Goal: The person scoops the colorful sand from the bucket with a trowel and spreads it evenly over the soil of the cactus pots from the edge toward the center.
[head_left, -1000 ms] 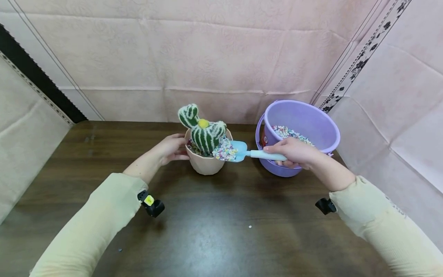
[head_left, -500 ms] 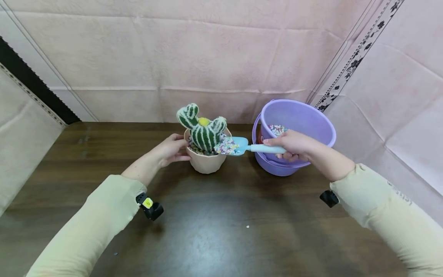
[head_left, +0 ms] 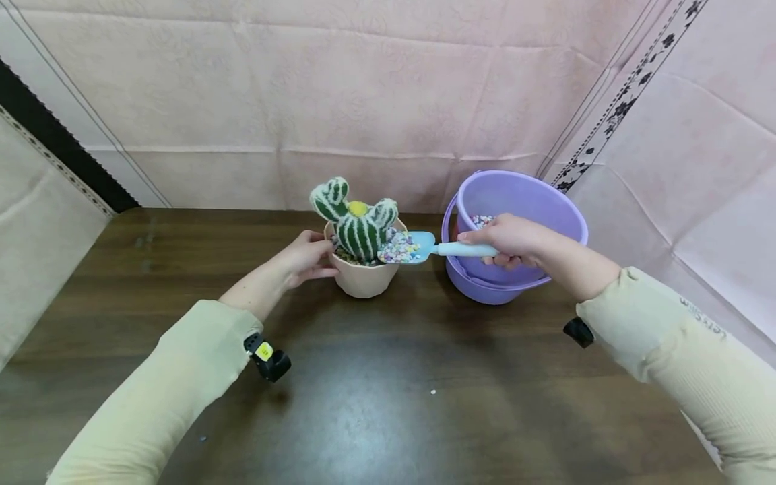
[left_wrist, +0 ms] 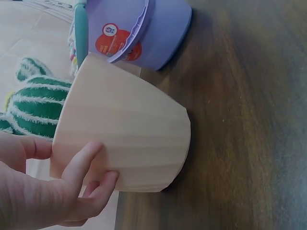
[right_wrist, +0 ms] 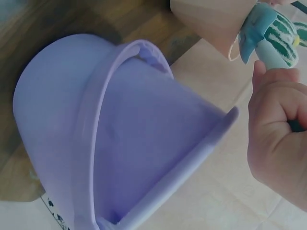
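A knitted-looking green and white cactus point(head_left: 356, 237) with a yellow top stands in a pale beige flowerpot point(head_left: 365, 279). My left hand point(head_left: 303, 260) holds the pot at its left side; in the left wrist view the thumb lies at the rim and the fingertips point(left_wrist: 111, 177) rest against the wall. My right hand point(head_left: 515, 238) grips the pale blue handle of a small trowel point(head_left: 465, 250). Its blade bears multicoloured pebbles point(head_left: 397, 248) and reaches over the pot's right rim, close beside the cactus. Darker gravel shows around the plant's base.
To the right stands a purple bucket point(head_left: 533, 195) with its handle hanging down and more coloured pebbles inside, partly hidden by the right hand. A white speck point(head_left: 433, 391) lies on the dark wooden table point(head_left: 364, 431). Pale cloth point(head_left: 376, 101) hangs behind and at the sides.
The trowel in my right hand has risen slightly relative to the pot, its blade staying over the right rim. My left hand keeps its place on the pot. The head view has shifted a little.
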